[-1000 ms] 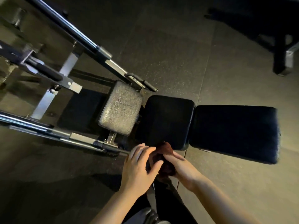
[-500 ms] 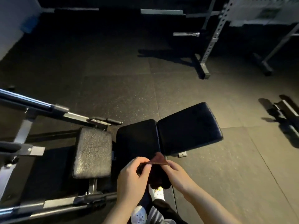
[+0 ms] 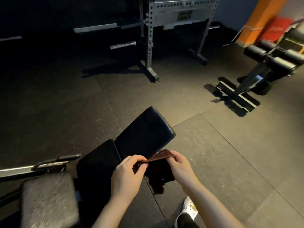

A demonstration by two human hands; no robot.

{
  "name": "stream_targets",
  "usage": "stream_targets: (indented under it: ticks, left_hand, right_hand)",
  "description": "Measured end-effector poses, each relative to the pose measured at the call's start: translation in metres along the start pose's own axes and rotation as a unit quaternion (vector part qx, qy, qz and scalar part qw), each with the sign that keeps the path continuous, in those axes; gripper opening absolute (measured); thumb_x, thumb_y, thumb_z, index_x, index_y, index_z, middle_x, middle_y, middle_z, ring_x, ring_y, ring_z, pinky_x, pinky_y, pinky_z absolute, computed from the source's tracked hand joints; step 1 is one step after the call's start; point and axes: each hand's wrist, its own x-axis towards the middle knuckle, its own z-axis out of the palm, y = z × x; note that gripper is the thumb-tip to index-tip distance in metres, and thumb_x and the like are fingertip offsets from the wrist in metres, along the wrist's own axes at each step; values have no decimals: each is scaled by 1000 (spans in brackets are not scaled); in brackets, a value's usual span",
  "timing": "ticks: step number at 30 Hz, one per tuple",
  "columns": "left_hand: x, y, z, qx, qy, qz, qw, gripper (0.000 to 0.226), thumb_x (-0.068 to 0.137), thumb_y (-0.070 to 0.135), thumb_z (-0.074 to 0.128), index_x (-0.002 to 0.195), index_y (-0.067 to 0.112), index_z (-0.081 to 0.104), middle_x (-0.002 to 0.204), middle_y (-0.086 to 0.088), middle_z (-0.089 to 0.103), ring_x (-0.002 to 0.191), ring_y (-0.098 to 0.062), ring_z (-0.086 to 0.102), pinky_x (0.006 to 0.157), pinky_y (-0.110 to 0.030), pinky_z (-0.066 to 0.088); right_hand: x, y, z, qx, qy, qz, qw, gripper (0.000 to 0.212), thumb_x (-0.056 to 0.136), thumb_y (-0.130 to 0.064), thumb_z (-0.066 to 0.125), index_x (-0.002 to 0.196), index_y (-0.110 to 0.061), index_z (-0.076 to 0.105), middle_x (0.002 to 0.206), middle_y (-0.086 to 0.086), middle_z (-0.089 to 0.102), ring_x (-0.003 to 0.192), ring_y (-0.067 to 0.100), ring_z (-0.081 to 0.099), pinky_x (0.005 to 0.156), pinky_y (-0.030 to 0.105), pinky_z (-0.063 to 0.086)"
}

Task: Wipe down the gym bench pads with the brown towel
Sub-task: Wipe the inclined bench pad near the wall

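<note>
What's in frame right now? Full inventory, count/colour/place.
brown towel: 1, brown, held up between both hands above the bench's near edge
back pad: 1, black, centre, tilted up
seat pad: 1, black, left of the back pad
grey pad: 1, speckled grey, bottom left
metal arm: 1, silver with black handle, left edge
power rack: 1, grey perforated steel, top centre
roller bench: 1, black rollers, right
orange pillar: 1, top right
floor mats: dark rubber tiles
shoe: 1, white, bottom
left hand: pinches the towel's left edge
right hand: grips the towel's right edge
</note>
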Motion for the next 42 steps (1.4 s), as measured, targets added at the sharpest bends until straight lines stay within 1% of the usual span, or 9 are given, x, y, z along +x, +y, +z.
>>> stream_targets:
  ticks: [7,15,19,22,26,29,33,36,42]
  left_hand:
    - [92,100,120,16,-138,115,984,29,86,7,73,97,34,71,98,22,62,98,0,61,89,-23,51]
    - [178,225,256,-14,-186,238,953,15,79,19,70,92,22,75,90,16,63,87,-5,61,77,-30,51]
    - [218,280,315,-38,-208,284,935,11,83,12,74,89,22,73,100,21,56,96,3,59,78,-26,50]
    - [244,320,363,-60,-252,298,919,33,83,8,72,88,39,62,105,25,60,98,5,59,83,-22,50]
    - [283,371,428,-87,-327,278,899,27,83,10,59,84,37,59,100,29,64,98,6,61,88,-21,49]
    - [319,411,471,-64,-401,314,858,35,86,-1,61,86,34,58,88,23,66,93,4,60,79,-22,47]
    - [370,472,522,-75,-430,378,816,29,88,7,68,90,34,58,86,20,65,84,11,58,65,-13,41]
    - [404,512,564,-105,-429,406,800,35,87,11,74,92,41,56,90,22,64,95,11,56,76,-4,40]
    - [421,579,644,-129,-450,423,775,32,84,1,74,90,31,66,98,18,63,100,8,57,84,-8,43]
  right_hand:
    - [66,26,-184,-5,58,30,998,25,90,-24,62,73,-6,64,63,1,53,63,16,54,63,35,39]
    - [89,37,-368,62,146,47,986,23,95,-14,55,93,7,65,70,10,63,59,18,63,52,26,46]
    - [95,43,-434,109,200,60,972,26,97,-19,56,95,3,69,81,20,72,67,27,69,61,32,52]
    - [108,45,-480,118,239,77,961,28,99,-23,54,95,0,70,78,13,70,70,18,67,64,27,51]
    - [137,40,-540,92,277,65,954,26,100,-20,51,85,-9,70,76,2,65,74,14,63,70,28,47]
    - [164,25,-588,80,329,46,940,27,99,-17,52,77,-14,66,70,-1,62,71,13,60,66,28,44]
    - [200,-2,-648,58,365,61,927,29,99,-21,52,73,-21,66,70,-2,66,74,16,63,71,32,48]
    - [219,-8,-686,60,383,51,920,25,100,-26,49,86,-20,69,84,3,74,84,22,70,80,44,53]
    - [238,21,-763,56,446,74,890,26,98,-27,54,79,-16,67,77,4,69,75,17,66,68,35,53]
